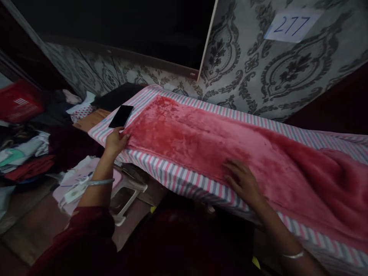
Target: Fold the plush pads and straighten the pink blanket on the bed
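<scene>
A plush red-pink blanket (184, 140) lies along a long surface covered by a striped pink, grey and white sheet (172, 174). Its left part is spread flat, while folds and a raised bunch show toward the right. My left hand (115, 142) is closed at the near left corner of the blanket, thumb and fingers pinching the edge. Just beyond those fingers a black smartphone (122, 116) rests on the sheet. My right hand (243, 180) lies on the blanket close to its near edge, palm down with fingers apart.
A large television (129, 34) hangs above the far side, beside a paper sign (293, 26) on patterned wallpaper. Left of the covered surface are a plastic stool (130, 199) with things on it, piled clothes (30, 165) and a red bag (21, 101).
</scene>
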A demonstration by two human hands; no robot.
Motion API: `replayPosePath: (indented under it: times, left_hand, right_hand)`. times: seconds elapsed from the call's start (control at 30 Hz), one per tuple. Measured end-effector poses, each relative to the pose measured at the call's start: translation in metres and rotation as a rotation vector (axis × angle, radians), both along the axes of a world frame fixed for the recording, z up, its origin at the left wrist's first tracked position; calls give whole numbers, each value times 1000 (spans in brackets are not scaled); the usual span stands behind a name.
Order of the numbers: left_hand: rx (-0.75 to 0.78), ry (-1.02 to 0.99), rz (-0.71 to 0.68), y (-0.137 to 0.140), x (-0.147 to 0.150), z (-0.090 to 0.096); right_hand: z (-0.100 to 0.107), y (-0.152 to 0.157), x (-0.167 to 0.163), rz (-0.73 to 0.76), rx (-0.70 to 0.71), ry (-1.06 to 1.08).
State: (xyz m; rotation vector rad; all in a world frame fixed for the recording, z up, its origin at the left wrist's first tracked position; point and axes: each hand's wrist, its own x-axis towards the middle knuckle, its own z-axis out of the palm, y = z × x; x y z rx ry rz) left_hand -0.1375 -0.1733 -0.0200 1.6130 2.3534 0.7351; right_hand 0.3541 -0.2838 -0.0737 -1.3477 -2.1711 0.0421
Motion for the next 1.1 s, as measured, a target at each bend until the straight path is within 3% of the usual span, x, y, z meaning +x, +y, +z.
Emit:
replayPosePath:
  times: [0.13, 0.2, 0.4, 0.53, 0.67, 0.83, 0.97, 1.1]
  left_hand:
    - [74, 263, 9, -15, 27, 18]
    - [142, 367, -97, -23, 53, 22]
    - [143, 278, -860, -40, 164, 1]
    - [146, 254, -1153, -53, 211, -23]
    - [121, 283, -1205, -57, 221, -40]
    - [146, 284, -1196, -54, 218, -47]
    - [146, 268, -1194, -54, 216, -43]
    - [130, 193, -1191, -49, 226, -24]
  right_hand:
    - [-17, -18, 5, -11, 56, 51]
    - [-23, -21, 4, -21, 81, 86]
    - [-29, -21, -1, -72, 85, 118]
    - [-29, -21, -4, -74, 70, 101]
    - [-29, -23, -8, -88, 63, 112]
    - [-27, -22, -10, -90, 52, 45]
    - [-27, -21, -7, -144, 70, -27]
    - [-31, -22, -7, -145, 117, -2]
